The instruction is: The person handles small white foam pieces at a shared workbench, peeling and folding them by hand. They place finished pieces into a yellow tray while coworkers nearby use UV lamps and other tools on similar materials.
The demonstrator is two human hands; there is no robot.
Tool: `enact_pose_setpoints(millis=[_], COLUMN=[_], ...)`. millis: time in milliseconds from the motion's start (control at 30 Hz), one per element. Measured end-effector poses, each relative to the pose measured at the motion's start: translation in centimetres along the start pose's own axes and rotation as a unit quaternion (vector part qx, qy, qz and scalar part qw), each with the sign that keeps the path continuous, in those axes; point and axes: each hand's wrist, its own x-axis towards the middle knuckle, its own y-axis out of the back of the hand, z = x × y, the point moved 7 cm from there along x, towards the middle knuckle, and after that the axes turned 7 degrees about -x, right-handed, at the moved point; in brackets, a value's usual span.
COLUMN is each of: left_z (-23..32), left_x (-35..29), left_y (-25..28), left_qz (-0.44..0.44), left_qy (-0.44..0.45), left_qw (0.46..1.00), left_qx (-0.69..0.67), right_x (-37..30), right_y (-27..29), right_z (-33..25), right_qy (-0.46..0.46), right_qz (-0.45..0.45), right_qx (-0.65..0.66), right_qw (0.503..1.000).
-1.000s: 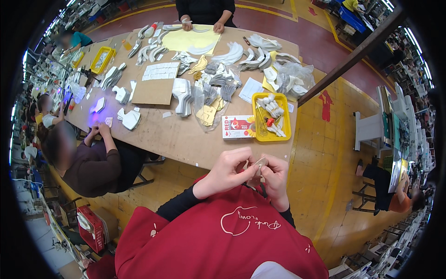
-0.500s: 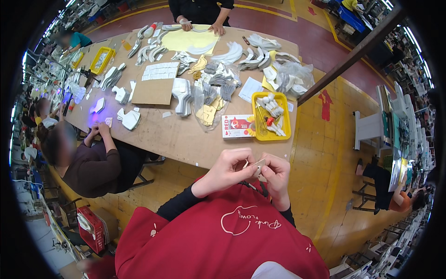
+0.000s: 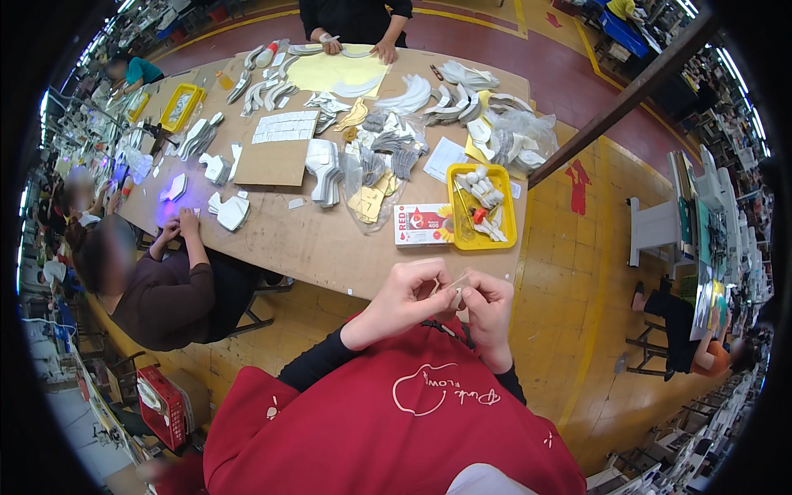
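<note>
Close in front of my chest, above the red apron [image 3: 388, 429], my left hand [image 3: 412, 297] and my right hand [image 3: 488, 309] meet with fingers curled. Between the fingertips they pinch a small flat beige piece [image 3: 459, 284]; most of it is hidden and its kind cannot be told. Just beyond my hands, on the table's near edge, lie a white and red box [image 3: 422, 224] and a yellow tray [image 3: 513, 221]. White bundled pieces [image 3: 478, 186] and a small red item [image 3: 479, 215] rest in the tray.
The brown table [image 3: 330, 268] bears stacks of grey-white cut pieces [image 3: 323, 177], a clear bag with yellow pieces [image 3: 370, 202] and a cardboard sheet [image 3: 271, 162]. Co-workers sit at left [image 3: 165, 289] and stand across [image 3: 355, 21]. A dark pole [image 3: 619, 103] slants at right.
My fingers have shifted slightly around the small beige piece, the right ones a little. The seated co-worker at left has raised a hand a bit.
</note>
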Motion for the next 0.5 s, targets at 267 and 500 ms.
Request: enact_pose_setpoints(millis=[267, 500], left_z=[0.1, -0.7], left_x=[-0.1, 0.0], left_y=[-0.4, -0.1], left_qz=[-0.027, -0.051], left_qy=[0.021, 0.038], left_qw=[0.998, 0.997], left_qx=[-0.058, -0.04], right_x=[0.0, 0.0], right_y=[0.3, 0.1], right_z=[-0.5, -1.3], right_qy=[0.021, 0.002], right_qz=[-0.032, -0.034], right_qx=[-0.02, -0.034], right_qw=[0.999, 0.999])
